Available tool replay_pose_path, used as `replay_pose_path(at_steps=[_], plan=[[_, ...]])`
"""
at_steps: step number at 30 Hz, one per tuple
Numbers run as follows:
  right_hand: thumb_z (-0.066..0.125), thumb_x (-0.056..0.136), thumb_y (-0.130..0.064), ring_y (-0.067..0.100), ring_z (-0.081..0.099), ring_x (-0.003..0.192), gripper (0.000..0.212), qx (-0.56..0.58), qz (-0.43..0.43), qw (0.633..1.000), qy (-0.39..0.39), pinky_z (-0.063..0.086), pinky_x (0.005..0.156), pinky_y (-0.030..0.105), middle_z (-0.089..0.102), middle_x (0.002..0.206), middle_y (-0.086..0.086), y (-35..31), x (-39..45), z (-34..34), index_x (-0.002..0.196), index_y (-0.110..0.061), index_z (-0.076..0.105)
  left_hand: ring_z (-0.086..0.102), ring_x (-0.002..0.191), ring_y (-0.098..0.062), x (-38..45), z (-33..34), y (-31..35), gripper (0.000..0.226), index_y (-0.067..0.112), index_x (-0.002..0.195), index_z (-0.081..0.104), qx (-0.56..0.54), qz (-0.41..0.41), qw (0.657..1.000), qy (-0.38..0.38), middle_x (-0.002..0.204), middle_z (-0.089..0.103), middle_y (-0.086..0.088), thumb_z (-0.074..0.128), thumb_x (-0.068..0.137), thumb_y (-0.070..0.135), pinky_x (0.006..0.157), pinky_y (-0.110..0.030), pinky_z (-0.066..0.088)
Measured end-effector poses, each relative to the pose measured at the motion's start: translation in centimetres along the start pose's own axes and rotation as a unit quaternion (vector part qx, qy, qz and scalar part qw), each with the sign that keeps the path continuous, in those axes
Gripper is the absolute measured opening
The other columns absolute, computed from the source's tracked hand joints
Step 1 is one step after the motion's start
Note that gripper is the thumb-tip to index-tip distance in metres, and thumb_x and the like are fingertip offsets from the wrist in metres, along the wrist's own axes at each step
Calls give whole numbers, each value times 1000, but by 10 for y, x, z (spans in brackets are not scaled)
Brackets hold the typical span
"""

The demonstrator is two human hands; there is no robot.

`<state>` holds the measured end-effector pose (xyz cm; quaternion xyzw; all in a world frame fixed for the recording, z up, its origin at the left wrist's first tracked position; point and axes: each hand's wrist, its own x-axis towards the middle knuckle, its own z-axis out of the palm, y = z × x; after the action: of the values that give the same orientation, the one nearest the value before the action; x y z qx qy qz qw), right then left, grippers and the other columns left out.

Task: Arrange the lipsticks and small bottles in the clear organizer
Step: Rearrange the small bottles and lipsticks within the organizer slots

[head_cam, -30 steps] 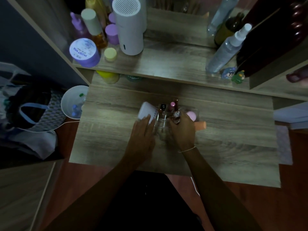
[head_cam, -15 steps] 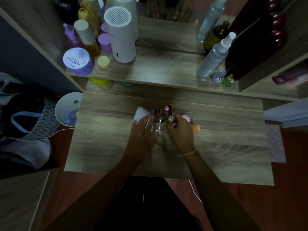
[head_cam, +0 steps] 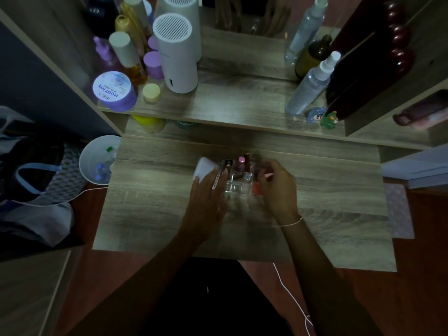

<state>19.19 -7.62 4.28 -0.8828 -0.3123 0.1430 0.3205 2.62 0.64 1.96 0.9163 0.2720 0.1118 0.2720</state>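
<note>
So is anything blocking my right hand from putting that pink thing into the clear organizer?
Nothing visible: the right hand holds the pink item right beside the clear organizer, whose near compartments look open.

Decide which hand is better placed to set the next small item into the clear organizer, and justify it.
Probably the right hand: it pinches a small pink item above the clear organizer, while the left hand holds a white container beside it.

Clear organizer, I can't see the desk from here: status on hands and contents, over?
Left hand on white container beside clear organizer. Right hand pinching small pink item. Several small bottles upright inside. Nothing blocking.
</note>
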Motion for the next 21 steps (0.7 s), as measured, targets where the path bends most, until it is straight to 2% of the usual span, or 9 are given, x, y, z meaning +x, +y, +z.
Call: replay_pose_path(at_steps=[3, 7, 12, 17, 21], plan=[[61, 83, 0, 24, 65, 93, 34, 11, -44, 999, -4, 53, 83, 36, 69, 104, 10, -2, 16, -6, 114, -13, 63, 39, 132, -39, -1, 1, -2, 71, 4, 141, 34, 6, 0, 1000, 0, 143, 41, -26, 69, 80, 8, 107, -64, 28], [60, 80, 5, 28, 59, 109, 51, -14, -93, 993, -71, 50, 96, 41, 60, 122, 13, 2, 37, -6, 128, -14, 55, 37, 134, -37, -3, 1, 0, 71, 12, 141, 23, 2, 15, 1000, 10, 144, 39, -26, 65, 84, 10, 110, -60, 24], [59, 82, 6, 27, 54, 112, 65, -54, -114, 982, -139, 49, 94, 35, 53, 125, 14, 3, 49, 2, 138, -26, 47, 38, 133, -38, -1, 0, 3, 65, 5, 140, 35, 13, 27, 1000, 9, 143, 41, -25, 66, 83, 9, 108, -63, 27], [62, 83, 0, 28, 55, 111, 51, -45, -118, 981, -147, 49, 94, 35, 53, 124, 14, 5, 52, 6, 129, -22, 57, 36, 135, -39, 5, 1, 5, 59, 4, 140, 39, 48, 19, 999, -6, 146, 38, -24, 63, 86, 11, 108, -63, 28], [65, 86, -12, 24, 58, 100, 32, -41, -103, 986, -125, 42, 80, 26, 57, 117, 11, 11, 50, 6, 117, -18, 64, 37, 134, -41, 7, 2, 4, 59, 3, 139, 40, 66, 17, 998, -11, 146, 38, -25, 65, 85, 11, 107, -64, 28]])
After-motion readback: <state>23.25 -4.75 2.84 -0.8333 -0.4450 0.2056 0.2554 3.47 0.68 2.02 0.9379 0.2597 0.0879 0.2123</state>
